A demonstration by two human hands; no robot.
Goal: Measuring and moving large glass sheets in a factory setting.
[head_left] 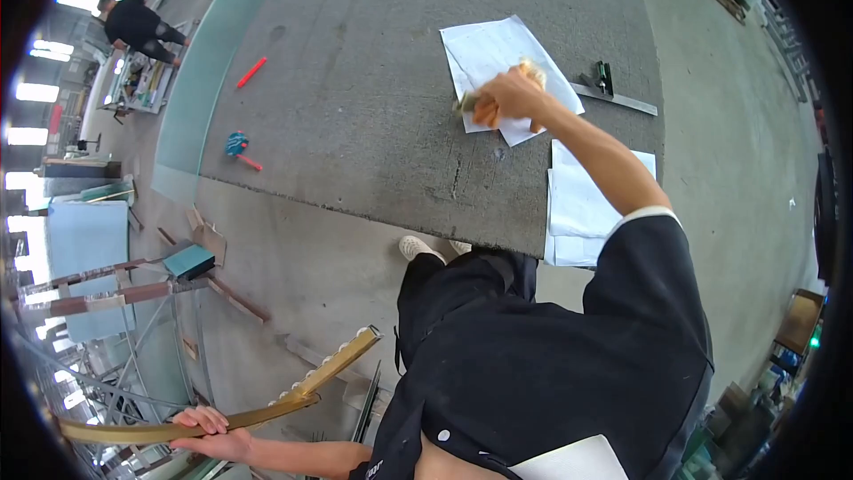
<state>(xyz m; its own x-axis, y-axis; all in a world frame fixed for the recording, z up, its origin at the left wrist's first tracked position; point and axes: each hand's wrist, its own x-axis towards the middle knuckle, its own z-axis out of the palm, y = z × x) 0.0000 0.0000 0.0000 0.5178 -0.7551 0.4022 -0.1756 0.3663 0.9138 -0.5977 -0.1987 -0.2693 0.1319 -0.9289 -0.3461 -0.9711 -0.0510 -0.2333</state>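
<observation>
My left hand (209, 431) is wrapped round a long gold-coloured bar (293, 404) at the lower left. The bar is angled, and small whitish round pieces run along one side. Over the far right of the grey table, my right hand (508, 96) is closed above white paper sheets (498, 44). Something greenish shows at its left and something pale at its far side, both blurred, so what it holds cannot be made out. A metal ruler (633, 105) with a dark green-and-black fitting (604, 77) lies just right of that hand.
The grey table (382, 107) stands before me, with more paper (582, 204) at its near right corner. A red marker-like stick (251, 72) and a blue wrapped bundle (237, 143) lie left. Clear glass (182, 138) edges the table's left. A person (142, 31) bends at the far left.
</observation>
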